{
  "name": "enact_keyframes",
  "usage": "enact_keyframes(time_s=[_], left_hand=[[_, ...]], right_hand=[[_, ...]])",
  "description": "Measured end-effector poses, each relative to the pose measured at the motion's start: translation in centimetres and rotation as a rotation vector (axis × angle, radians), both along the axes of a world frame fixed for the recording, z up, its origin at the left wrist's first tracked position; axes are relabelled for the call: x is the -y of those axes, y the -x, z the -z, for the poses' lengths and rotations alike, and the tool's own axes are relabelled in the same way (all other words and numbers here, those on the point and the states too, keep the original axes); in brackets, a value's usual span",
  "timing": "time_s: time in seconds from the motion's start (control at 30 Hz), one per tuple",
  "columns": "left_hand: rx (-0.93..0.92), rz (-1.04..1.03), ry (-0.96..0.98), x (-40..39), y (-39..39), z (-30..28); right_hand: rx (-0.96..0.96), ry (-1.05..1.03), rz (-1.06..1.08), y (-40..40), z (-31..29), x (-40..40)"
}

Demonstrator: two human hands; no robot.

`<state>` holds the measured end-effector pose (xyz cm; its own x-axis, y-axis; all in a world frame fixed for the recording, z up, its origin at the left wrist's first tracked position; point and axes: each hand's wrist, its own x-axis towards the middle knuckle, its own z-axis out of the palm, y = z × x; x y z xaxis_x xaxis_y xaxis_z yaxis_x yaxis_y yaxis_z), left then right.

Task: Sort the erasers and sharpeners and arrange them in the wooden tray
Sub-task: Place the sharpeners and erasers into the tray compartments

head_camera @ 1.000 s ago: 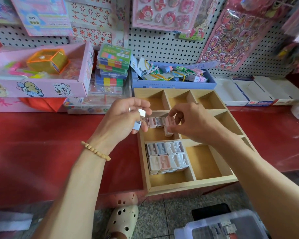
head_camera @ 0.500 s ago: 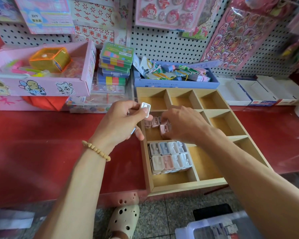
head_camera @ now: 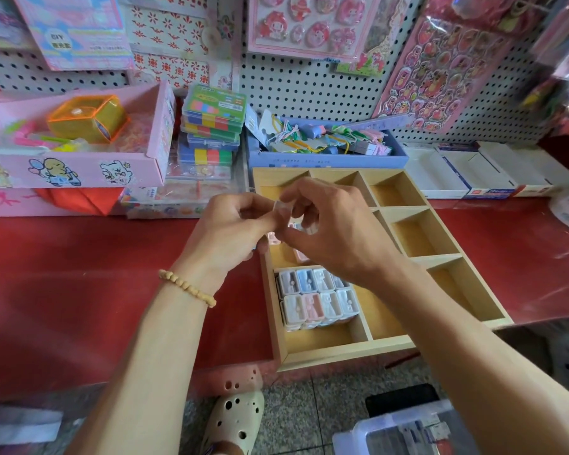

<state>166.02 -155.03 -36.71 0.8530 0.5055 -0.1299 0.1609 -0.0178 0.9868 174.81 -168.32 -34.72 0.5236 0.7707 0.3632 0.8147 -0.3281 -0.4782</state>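
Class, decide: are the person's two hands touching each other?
Touching. The head view shows the left hand and right hand meeting fingertip to fingertip around a small clear piece.

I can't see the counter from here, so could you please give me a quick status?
Both hands pinching one small sharpener above the wooden tray. Near-left compartment holds packed sharpeners. Nothing in the way.
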Motion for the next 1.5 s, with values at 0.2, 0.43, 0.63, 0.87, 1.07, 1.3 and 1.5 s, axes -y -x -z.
enact_keyframes(time_s=[0.2,0.43,0.63,0.87,1.07,1.3,1.5], left_hand=[[0.031,0.012,0.106,0.0,-0.1,-0.1],[0.080,0.030,0.088,-0.6,0.0,-0.1],[0.110,-0.013,0.107,-0.7,0.1,0.2],[0.121,-0.135,0.108,-1.2,0.3,0.0],[0.050,-0.071,0.015,-1.1,0.5,0.0],[-0.019,-0.098,-0.025,-0.9,0.5,-0.1],[-0.026,-0.148,0.063,-0.9,0.5,-0.2]], right_hand=[[-0.009,0.006,0.013,-0.3,0.1,0.3],[0.005,0.292,0.093,-3.5,0.8,0.9],[-0.071,0.455,0.022,-3.2,2.0,-0.1],[-0.139,0.480,-0.052,-3.1,1.3,-0.6],[-0.051,0.573,0.007,-3.6,2.2,-0.5],[0.065,0.588,0.016,-3.4,2.3,-0.4],[0.065,0.563,0.035,-3.4,2.5,-0.4]])
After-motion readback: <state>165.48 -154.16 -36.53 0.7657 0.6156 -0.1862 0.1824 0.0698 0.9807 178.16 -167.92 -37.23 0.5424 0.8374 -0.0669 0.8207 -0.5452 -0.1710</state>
